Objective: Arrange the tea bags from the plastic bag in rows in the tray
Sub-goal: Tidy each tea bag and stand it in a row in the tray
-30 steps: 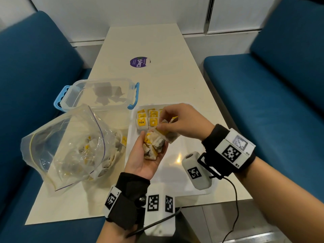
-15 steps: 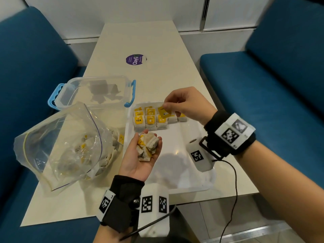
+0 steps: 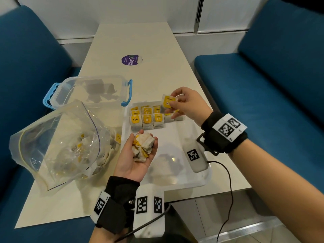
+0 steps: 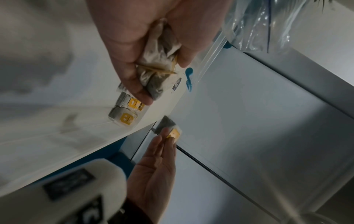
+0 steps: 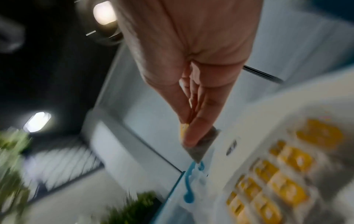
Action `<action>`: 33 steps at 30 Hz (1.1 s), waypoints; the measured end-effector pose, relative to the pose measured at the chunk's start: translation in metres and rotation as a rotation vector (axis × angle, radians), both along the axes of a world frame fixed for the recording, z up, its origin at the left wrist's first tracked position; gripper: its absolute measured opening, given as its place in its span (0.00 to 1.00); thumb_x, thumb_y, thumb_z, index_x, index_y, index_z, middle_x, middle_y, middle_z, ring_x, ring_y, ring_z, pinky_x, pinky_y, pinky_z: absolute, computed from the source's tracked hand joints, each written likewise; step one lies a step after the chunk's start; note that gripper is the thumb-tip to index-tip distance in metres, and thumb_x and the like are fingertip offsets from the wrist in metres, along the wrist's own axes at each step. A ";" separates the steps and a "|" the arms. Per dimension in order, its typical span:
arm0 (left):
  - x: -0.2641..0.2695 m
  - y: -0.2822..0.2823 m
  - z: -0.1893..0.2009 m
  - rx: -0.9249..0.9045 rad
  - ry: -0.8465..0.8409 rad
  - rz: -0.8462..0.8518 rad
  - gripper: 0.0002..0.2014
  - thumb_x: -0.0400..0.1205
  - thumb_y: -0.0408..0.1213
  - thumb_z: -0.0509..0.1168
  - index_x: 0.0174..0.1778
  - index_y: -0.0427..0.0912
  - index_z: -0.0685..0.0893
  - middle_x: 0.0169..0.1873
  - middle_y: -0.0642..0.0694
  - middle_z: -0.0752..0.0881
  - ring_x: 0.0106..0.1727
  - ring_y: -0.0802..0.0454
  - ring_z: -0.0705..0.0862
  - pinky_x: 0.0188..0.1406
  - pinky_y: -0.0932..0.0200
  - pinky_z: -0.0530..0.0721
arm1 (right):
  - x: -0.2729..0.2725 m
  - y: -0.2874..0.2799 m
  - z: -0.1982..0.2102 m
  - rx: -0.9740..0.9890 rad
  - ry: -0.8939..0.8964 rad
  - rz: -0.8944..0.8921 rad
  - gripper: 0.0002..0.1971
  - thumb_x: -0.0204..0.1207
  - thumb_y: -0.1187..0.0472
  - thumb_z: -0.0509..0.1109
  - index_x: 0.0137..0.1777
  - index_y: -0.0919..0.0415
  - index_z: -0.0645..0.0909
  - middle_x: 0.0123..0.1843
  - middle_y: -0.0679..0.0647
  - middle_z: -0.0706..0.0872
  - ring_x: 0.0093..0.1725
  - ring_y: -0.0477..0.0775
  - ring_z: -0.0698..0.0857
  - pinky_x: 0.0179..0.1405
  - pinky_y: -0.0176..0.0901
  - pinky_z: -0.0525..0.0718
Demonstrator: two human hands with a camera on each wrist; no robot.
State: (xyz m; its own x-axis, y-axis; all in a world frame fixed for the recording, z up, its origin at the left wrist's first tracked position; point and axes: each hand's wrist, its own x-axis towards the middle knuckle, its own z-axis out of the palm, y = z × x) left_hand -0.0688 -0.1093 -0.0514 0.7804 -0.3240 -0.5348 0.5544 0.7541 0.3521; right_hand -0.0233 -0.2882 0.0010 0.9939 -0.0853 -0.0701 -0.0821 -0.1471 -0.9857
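We see the tray lying on the worktop, and we take it as our landmark. At its far end, tea bags with yellow tags stand in short rows, touching one another. Just above those rows, the right hand pinches a single tea bag between thumb and fingers, holding it clear of the tray; the right wrist view, though blurred, shows the same pinch on the bag's edge. Over the tray's near-left part, the left hand is turned palm up, its fingers curled round a loose bunch of tea bags, which the left wrist view also shows gripped in the palm. Left of the tray, the plastic bag lies open on the worktop with more tea bags inside, its edge just beside the tray. Beyond the bag and touching the tray's far-left corner stands a clear box with blue handles. Further off along the worktop is a round purple sticker. Blue seats flank the worktop on both sides.
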 end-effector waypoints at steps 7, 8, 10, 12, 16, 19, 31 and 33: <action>0.000 0.002 -0.001 -0.004 0.004 -0.006 0.15 0.87 0.45 0.55 0.49 0.39 0.82 0.44 0.38 0.84 0.47 0.41 0.83 0.42 0.50 0.88 | 0.004 -0.004 -0.007 -0.128 0.018 -0.040 0.05 0.77 0.69 0.67 0.51 0.68 0.80 0.35 0.52 0.81 0.25 0.44 0.78 0.20 0.33 0.81; 0.001 0.003 -0.001 -0.003 0.004 -0.004 0.15 0.87 0.45 0.55 0.49 0.39 0.82 0.44 0.37 0.84 0.47 0.41 0.84 0.41 0.50 0.88 | 0.005 -0.004 -0.007 -0.147 0.028 -0.040 0.05 0.77 0.68 0.67 0.52 0.68 0.80 0.34 0.52 0.80 0.24 0.44 0.77 0.19 0.33 0.80; 0.001 0.003 0.000 -0.003 0.004 -0.001 0.15 0.87 0.45 0.55 0.49 0.39 0.82 0.42 0.37 0.85 0.47 0.41 0.84 0.41 0.50 0.88 | 0.007 -0.003 -0.007 -0.095 0.057 -0.030 0.04 0.78 0.66 0.67 0.51 0.65 0.78 0.30 0.54 0.79 0.20 0.43 0.76 0.18 0.34 0.79; 0.002 0.003 0.002 -0.009 0.006 0.000 0.15 0.86 0.45 0.56 0.50 0.39 0.82 0.41 0.37 0.85 0.47 0.41 0.84 0.40 0.50 0.88 | 0.010 -0.002 -0.010 -0.119 0.056 -0.065 0.03 0.80 0.64 0.65 0.51 0.62 0.75 0.29 0.56 0.77 0.16 0.41 0.74 0.15 0.33 0.78; 0.001 0.002 0.001 -0.008 0.011 -0.003 0.15 0.87 0.45 0.56 0.50 0.39 0.82 0.43 0.37 0.85 0.47 0.41 0.84 0.40 0.50 0.88 | 0.015 -0.001 -0.023 -0.147 0.120 -0.105 0.02 0.83 0.62 0.60 0.52 0.59 0.71 0.43 0.61 0.84 0.19 0.47 0.83 0.12 0.34 0.76; 0.000 0.001 -0.001 -0.011 0.018 -0.010 0.14 0.87 0.45 0.55 0.50 0.39 0.82 0.44 0.37 0.85 0.47 0.41 0.84 0.39 0.51 0.89 | 0.020 0.001 -0.035 -0.069 0.206 -0.139 0.06 0.83 0.65 0.59 0.44 0.55 0.70 0.52 0.64 0.83 0.26 0.56 0.88 0.12 0.36 0.77; -0.001 0.001 -0.004 -0.019 0.033 -0.005 0.14 0.87 0.44 0.56 0.50 0.39 0.82 0.45 0.38 0.84 0.49 0.41 0.84 0.41 0.50 0.88 | 0.039 0.008 -0.063 -0.235 0.442 -0.286 0.13 0.82 0.68 0.59 0.63 0.64 0.79 0.55 0.63 0.86 0.28 0.52 0.84 0.14 0.34 0.79; -0.001 0.001 -0.004 -0.018 0.035 -0.003 0.14 0.86 0.44 0.56 0.50 0.39 0.82 0.45 0.38 0.84 0.49 0.41 0.84 0.41 0.50 0.88 | 0.039 0.008 -0.066 -0.237 0.458 -0.292 0.15 0.81 0.69 0.58 0.65 0.65 0.78 0.54 0.64 0.86 0.29 0.54 0.85 0.14 0.36 0.81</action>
